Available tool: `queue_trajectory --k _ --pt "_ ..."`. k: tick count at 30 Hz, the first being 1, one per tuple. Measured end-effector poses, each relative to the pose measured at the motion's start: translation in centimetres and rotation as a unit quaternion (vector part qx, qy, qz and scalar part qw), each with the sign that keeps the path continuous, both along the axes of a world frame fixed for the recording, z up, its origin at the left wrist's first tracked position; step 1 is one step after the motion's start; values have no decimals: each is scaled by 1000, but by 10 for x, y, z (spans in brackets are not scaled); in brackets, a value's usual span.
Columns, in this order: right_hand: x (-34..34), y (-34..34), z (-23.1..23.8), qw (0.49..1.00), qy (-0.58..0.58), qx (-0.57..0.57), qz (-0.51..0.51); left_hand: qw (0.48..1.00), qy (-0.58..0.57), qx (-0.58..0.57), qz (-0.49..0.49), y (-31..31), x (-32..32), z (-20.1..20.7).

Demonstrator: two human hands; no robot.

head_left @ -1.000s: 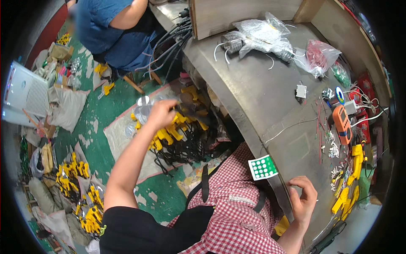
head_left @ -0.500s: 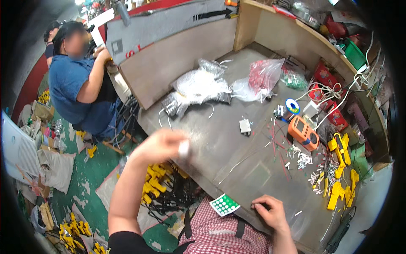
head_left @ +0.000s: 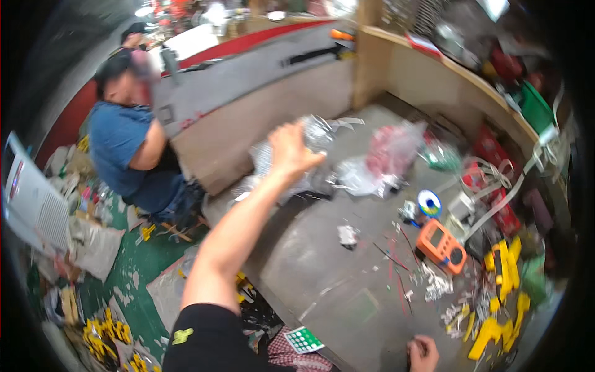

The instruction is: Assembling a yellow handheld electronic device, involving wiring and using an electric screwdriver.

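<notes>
My left hand (head_left: 291, 152) is stretched far over the table, above a heap of clear plastic packaging (head_left: 261, 162) by the low wooden panel. Its thumb stands away from the fingers, and I see nothing between them; whether the fingertips touch the plastic is hidden. My right hand (head_left: 423, 354) rests at the table's near edge with its fingers curled in, and no object shows in it. A small white part (head_left: 348, 236) lies mid-table. At the near edge, by my checked apron (head_left: 302, 363), is a green card with white dots (head_left: 304, 340).
On the right lie an orange multimeter (head_left: 440, 247), a solder spool (head_left: 429, 203), yellow plastic parts (head_left: 486, 338), thin wires and white bits. Bags with red (head_left: 393, 149) and green contents sit farther back. A person in blue (head_left: 127, 139) sits beyond the panel, left.
My left hand has moved forward from the table's left edge to the plastic packaging; the white thing seen in it before no longer shows. The view has shifted, and the person's arm has lowered.
</notes>
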State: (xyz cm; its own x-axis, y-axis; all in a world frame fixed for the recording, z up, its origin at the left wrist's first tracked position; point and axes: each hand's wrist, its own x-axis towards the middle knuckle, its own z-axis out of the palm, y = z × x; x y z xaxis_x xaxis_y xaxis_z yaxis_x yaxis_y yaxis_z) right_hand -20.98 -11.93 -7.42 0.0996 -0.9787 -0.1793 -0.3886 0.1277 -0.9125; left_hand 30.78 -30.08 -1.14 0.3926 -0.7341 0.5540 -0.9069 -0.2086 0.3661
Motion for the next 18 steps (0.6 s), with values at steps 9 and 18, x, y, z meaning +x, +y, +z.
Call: queue_trajectory --k 9,18 --pt "1 -87 13 981 -23 -132 143 888 11 83 -452 133 -130 99" --pt "-91 -161 48 916 262 -300 -49 742 -65 340 -574 165 -294 5"
